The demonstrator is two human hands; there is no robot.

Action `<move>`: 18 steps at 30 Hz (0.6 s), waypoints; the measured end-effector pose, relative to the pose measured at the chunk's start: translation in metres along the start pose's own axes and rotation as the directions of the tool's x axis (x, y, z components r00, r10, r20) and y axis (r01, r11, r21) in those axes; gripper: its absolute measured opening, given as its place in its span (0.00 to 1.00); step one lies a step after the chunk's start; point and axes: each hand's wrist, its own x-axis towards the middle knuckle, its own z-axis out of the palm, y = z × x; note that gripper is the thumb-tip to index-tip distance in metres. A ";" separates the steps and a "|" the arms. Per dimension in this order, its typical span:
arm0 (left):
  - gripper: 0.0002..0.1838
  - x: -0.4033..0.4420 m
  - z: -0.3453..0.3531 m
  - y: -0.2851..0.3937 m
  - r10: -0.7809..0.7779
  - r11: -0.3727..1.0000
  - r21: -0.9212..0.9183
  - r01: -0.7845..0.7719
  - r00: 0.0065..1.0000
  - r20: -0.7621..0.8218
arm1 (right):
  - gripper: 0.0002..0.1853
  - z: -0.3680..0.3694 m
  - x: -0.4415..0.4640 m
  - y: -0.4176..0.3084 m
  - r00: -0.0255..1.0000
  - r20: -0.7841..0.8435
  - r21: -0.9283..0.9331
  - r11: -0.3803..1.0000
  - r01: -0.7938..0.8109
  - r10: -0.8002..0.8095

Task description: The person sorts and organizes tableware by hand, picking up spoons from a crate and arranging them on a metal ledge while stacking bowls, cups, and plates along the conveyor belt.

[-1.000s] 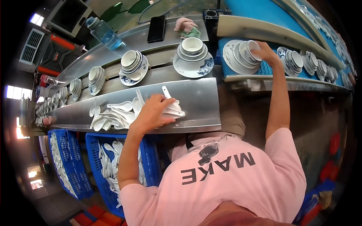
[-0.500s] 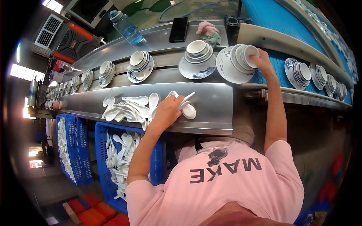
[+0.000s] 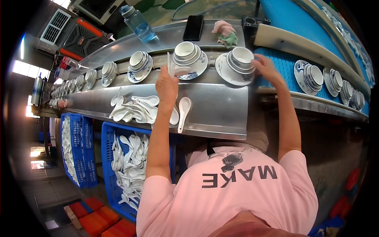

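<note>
My left hand (image 3: pixel 167 85) is closed around a white soup spoon (image 3: pixel 181 71); its bowl is blurred in front of a stack of bowls and plate (image 3: pixel 189 55). Whether a second spoon is in the same grip I cannot tell. My right hand (image 3: pixel 269 69) has its fingers apart and bent at the right side of another stack: a white cup (image 3: pixel 242 55) in bowls on a blue-patterned plate (image 3: pixel 225 75). Whether the fingertips touch the cup is unclear. Below my left hand, a single spoon (image 3: pixel 184 108) lies beside a pile of spoons (image 3: pixel 136 110) on the metal ledge (image 3: pixel 221 102).
More dish stacks line the track to the left, and several stand on the blue belt (image 3: pixel 276 59) at right. A water bottle (image 3: pixel 140 27), a phone (image 3: pixel 193 27) and a cloth (image 3: pixel 226 33) lie behind. Below, a blue crate (image 3: pixel 106 158) holds spoons.
My left hand has risen from the spoon pile toward the stacks with a spoon. The stacks on the track have shifted left. My right hand's fingers have come off the inside of the cup.
</note>
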 end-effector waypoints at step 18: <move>0.13 0.018 -0.032 -0.045 -0.373 0.888 -0.261 0.377 0.925 0.069 | 0.21 -0.195 -0.010 0.082 0.972 -0.236 -0.573 0.809 -0.129 -0.012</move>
